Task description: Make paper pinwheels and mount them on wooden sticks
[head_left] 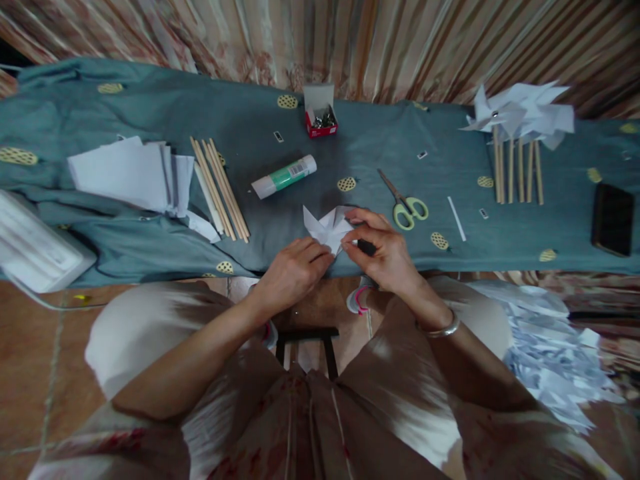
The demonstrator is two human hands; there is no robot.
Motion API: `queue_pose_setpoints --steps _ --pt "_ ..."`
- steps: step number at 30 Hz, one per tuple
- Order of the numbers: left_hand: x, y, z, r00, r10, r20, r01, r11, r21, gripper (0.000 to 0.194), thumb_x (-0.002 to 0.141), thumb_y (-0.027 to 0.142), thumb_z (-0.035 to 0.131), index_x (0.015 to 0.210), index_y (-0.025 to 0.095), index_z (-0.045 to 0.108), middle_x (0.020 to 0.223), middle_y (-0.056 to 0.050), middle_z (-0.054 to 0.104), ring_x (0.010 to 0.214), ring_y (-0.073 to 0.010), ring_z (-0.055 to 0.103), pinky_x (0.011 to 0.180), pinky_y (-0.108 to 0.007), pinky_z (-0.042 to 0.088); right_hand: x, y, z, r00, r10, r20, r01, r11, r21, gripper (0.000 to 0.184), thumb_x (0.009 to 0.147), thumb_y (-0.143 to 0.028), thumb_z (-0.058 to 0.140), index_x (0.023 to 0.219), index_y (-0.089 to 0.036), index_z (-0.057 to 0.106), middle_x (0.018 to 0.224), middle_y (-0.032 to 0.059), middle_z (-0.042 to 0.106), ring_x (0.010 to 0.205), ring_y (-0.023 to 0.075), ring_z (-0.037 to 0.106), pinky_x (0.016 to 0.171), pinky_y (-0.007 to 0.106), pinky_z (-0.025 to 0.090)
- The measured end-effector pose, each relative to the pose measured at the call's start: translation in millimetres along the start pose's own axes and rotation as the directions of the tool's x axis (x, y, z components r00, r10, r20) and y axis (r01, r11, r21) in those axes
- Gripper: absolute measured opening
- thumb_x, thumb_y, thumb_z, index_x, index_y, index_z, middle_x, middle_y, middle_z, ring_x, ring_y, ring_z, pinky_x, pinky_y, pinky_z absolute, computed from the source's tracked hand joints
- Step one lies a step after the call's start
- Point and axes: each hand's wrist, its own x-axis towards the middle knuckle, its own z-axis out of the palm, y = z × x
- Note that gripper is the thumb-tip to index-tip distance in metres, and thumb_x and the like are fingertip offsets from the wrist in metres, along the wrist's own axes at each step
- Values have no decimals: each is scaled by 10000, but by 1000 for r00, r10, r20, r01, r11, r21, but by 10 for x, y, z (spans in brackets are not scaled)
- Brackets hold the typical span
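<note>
A folded white paper pinwheel piece [327, 227] lies at the near edge of the table covered in teal cloth [150, 113]. My left hand [295, 270] pinches its lower corner with closed fingers. My right hand [383, 247] grips the paper's right side with curled fingers, and something small and dark shows under its thumb. A silver bangle [443, 329] sits on my right wrist.
A glue stick [284, 177], green-handled scissors [407, 203], a red box of pins [321, 120], wooden sticks [220, 190], a white paper stack [133, 175], finished pinwheels on sticks [520, 123], a dark phone [612, 219] and a paper strip [456, 218] lie on the cloth. Paper scraps [550, 347] pile on the floor.
</note>
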Motion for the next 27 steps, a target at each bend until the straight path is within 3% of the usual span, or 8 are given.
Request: queue_pose_setpoints --steps 7,13,19,27 --pt "-11 5 6 1000 -19 12 19 1000 -15 200 985 190 493 1068 119 661 942 -82 706 867 -192 631 782 -318 545 35 -7 97 999 31 -15 -32 995 -95 112 857 -181 585 800 -211 676 1294 89 614 1156 252 574 1009 462 466" --pt "1 14 -20 997 -25 72 27 999 -28 223 994 180 458 1051 129 667 975 -84 695 899 -190 619 799 -317 560 40 16 168 999 -8 -54 2 993 -119 119 855 -181 583 784 -222 670 1288 82 622 1168 275 568 1025 481 467" --pt "-5 17 -3 997 -39 73 42 999 -33 223 995 180 453 1046 133 665 967 -82 686 894 -189 611 793 -320 560 37 20 206 998 -24 -56 14 987 -161 112 854 -177 591 777 -211 664 1281 101 629 1168 285 575 1011 486 486" --pt "5 19 10 997 -47 62 50 998 -49 189 987 179 481 1018 125 659 956 -74 680 883 -184 612 786 -302 559 36 30 215 998 -27 -56 16 983 -185 115 881 -226 592 784 -237 652 1280 60 634 1163 263 574 1007 467 497"
